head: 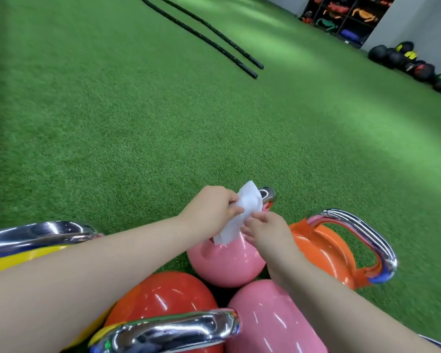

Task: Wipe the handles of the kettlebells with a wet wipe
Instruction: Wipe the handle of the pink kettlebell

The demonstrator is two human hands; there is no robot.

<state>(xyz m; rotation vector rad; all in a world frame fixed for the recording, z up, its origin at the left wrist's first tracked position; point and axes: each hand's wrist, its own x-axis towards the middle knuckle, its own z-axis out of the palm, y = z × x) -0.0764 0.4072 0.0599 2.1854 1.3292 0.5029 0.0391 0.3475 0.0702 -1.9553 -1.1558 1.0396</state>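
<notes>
Green turf carries crowded kettlebells: pink kettlebell hemmed by orange kettlebell, red kettlebell and another pink. Above it, left hand and right hand both pinch a wet wipe, covering its chrome handle. Battle ropes lie well apart.

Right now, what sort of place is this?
Most likely a gym's training area: green turf underfoot, kettlebells close by, battle ropes laid out, and medicine balls along the wall.

Kettlebells crowd the near turf; beyond lies open.
</notes>
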